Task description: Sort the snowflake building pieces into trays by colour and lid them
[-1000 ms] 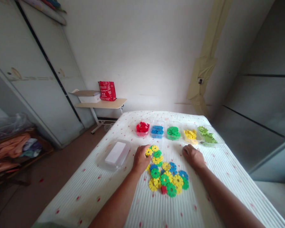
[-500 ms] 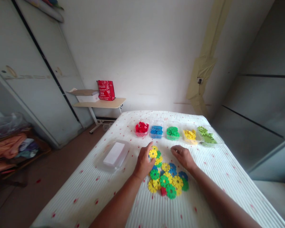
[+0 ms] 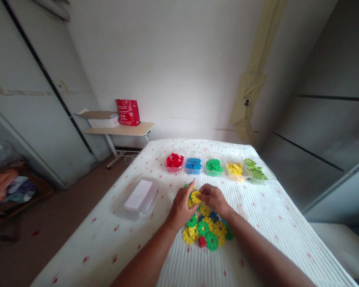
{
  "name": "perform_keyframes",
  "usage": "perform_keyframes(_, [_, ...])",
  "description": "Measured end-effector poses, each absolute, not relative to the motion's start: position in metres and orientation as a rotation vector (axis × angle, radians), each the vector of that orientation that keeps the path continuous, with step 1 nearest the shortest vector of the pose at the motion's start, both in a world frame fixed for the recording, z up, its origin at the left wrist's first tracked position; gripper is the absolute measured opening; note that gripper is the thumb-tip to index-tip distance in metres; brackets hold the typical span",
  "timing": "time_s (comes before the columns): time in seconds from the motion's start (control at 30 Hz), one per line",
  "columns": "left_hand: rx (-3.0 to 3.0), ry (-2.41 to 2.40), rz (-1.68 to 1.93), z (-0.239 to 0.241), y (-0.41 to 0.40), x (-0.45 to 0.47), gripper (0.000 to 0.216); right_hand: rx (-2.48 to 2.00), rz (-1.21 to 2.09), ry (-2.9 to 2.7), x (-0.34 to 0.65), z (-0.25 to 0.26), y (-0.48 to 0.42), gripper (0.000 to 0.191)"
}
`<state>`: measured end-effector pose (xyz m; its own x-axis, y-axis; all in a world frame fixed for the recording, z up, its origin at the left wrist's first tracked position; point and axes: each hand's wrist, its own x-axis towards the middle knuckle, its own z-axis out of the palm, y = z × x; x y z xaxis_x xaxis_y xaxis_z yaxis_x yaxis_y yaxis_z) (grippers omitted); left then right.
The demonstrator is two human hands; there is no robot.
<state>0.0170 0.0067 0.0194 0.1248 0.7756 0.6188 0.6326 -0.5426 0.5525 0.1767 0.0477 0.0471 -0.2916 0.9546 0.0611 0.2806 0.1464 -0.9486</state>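
A broad surface under a white ribbed, red-flecked cloth bore everything. At its far side stood a row of clear plastic tubs holding red, blue, green, yellow and light-green pieces. Nearer lay a loose heap of notched, flower-shaped plastic discs in yellow, green and blue, with a small red block at its near edge.

The left hand curved about the heap's far end, thumb apart from fingers; the right hand brought bent fingertips to a yellow notched plastic disc between both hands. At this size, I could not tell whether either hand truly gripped it.

The step seemed to be singling out that disc; the next move called for a sure pinch on its rim, neighbours undisturbed.
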Motion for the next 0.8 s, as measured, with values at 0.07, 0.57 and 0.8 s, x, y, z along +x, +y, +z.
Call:
perform_keyframes(0.07, [2.162, 1.488, 1.416, 0.019, 0.010, 0.010, 0.069, -1.242, 0.995, -1.703, 0.194, 0.062, 0.051, 0.020])
perform_keyframes(0.57, [1.848, 1.897, 1.373, -0.003, 0.030, -0.012, 0.042, -1.541, 0.200, -1.754, 0.277, 0.093, 0.100, 0.026])
perform_keyframes(0.8, [1.795, 1.868, 1.403, 0.000, 0.029, -0.014, 0.042, -1.372, 0.466, -2.297, 0.193, 0.071, 0.056, 0.023])
